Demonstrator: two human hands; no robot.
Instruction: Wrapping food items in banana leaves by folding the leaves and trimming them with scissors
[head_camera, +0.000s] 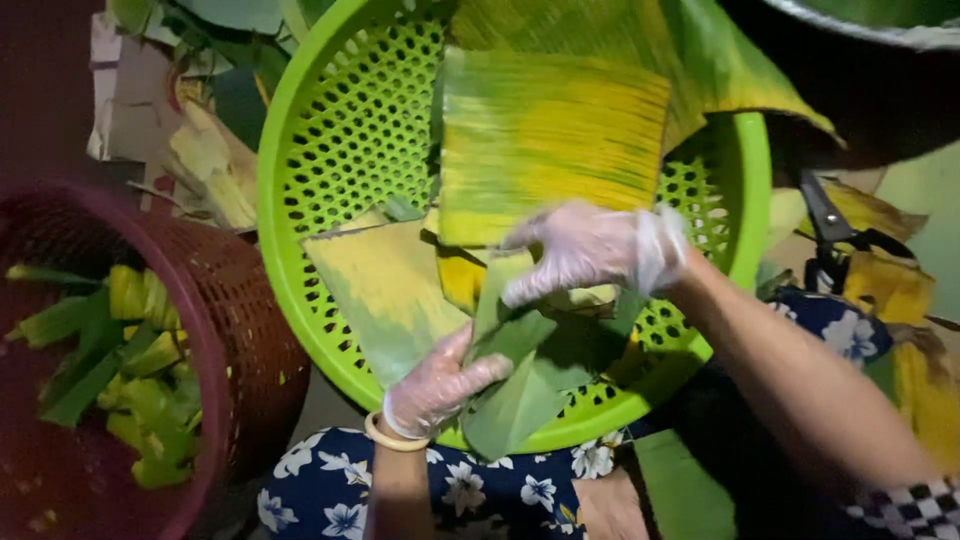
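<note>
- The setting is dim and close to the floor; no table shows. The person's lap, in a dark blue cloth with white flowers, lies just below the green basket's near rim, and torn paper and leaf scraps lie on the ground to the basket's upper left.
- The green basket, a wide round perforated plastic one, fills the middle of the view and tilts toward the person.
- A dark red woven basket stands just left of the green basket, holding cut green and yellow leaf pieces.
- A large yellow-green leaf sheet stands against the green basket's far side, its ribs running left to right.
- A dark green leaf piece lies over the green basket's near rim; its long axis runs from lower left to upper right, its lower end past the rim toward the lap.
- The right hand, in a clear thin glove, reaches into the basket's middle, its fingers curled on the leaf piece's upper end.
- The left hand, gloved too, with a pale bangle at the wrist, pinches the leaf piece's lower left edge at the near rim.
- Black scissors lie just right of the green basket.
</note>
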